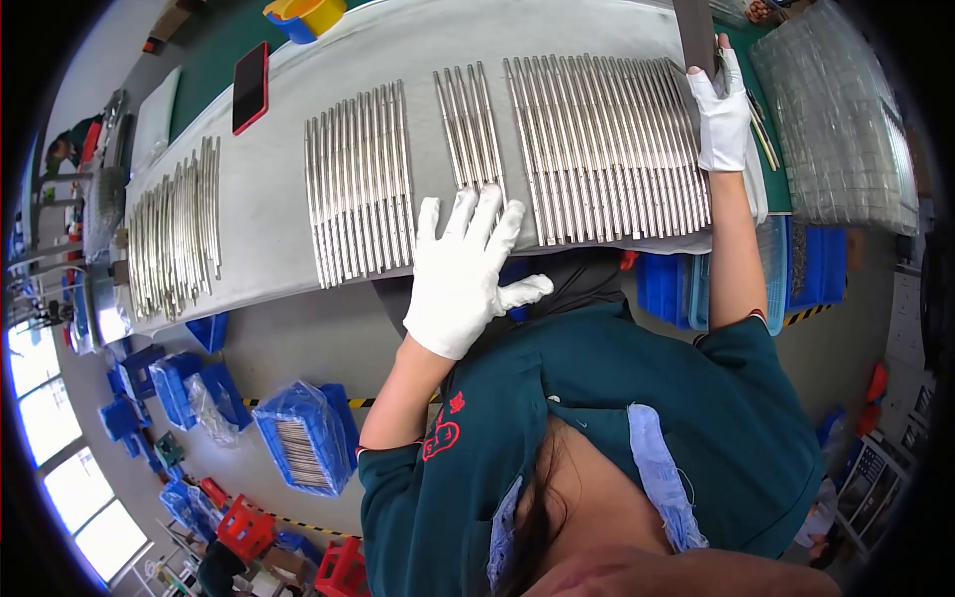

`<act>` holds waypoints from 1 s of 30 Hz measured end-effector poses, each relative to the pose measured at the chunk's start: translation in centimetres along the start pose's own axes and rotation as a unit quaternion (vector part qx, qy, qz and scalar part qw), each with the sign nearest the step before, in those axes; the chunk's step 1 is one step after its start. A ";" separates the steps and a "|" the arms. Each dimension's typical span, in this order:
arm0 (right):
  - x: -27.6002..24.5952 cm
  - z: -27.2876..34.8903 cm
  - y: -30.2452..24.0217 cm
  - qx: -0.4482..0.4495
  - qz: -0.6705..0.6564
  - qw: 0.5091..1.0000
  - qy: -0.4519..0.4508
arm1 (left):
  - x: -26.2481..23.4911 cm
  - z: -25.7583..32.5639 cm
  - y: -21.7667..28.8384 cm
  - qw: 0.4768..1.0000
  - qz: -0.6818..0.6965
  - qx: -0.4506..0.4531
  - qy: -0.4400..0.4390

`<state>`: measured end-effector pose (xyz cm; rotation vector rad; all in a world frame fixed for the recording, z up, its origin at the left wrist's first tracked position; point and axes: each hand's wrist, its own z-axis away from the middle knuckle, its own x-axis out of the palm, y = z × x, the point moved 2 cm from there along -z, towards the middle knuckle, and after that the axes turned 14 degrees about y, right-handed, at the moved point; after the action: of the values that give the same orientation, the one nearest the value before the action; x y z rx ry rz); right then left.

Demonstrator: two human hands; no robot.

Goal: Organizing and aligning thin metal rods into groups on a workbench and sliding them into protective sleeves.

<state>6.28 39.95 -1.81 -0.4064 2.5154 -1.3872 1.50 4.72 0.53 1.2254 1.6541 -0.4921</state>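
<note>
My left hand (pixel 463 274), in a white glove, has its fingers spread. Its fingertips rest on the near ends of a small group of shiny thin metal rods (pixel 470 124). My right hand (pixel 723 121), in a white glove with bare thumb and index tips, has those digits on either side of a dark flat bar (pixel 695 35), gripping its near end. Just left of that hand lies a wide row of metal rods (pixel 607 149). Another row of rods (pixel 360 184) is left of the small group. Shorter, uneven rods (pixel 177 234) lie at the far left.
A grey cloth (pixel 261 189) covers the table. Further back are a red-edged phone (pixel 251 88) and a yellow and blue container (pixel 306 17). Clear plastic trays (pixel 841 119) are stacked at right. Blue bins (pixel 662 289) stand below the table edge; a bagged blue crate (pixel 303 438) holds rods.
</note>
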 end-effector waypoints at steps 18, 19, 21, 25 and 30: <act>0.0 0.0 1.0 -0.009 -0.053 0.999 0.004 | -1.4 0.2 -0.8 0.997 -0.073 -0.004 -0.024; 0.2 0.0 1.1 -0.004 -0.060 0.998 0.005 | -1.1 -0.1 -0.5 0.997 -0.066 0.005 -0.026; 0.1 0.1 1.3 -0.004 -0.060 0.998 0.012 | -0.3 -1.3 0.6 0.999 -0.013 0.029 -0.025; 0.2 0.2 1.2 0.004 -0.066 0.998 0.013 | 1.8 -2.9 2.7 0.996 0.057 0.068 -0.028; 0.1 0.2 1.0 0.001 -0.074 0.997 0.013 | 2.9 -3.3 3.0 0.994 0.067 0.088 -0.021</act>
<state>6.10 40.31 -2.79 -0.5903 2.5489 -1.4565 2.59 9.96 0.08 1.4350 1.5066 -0.5858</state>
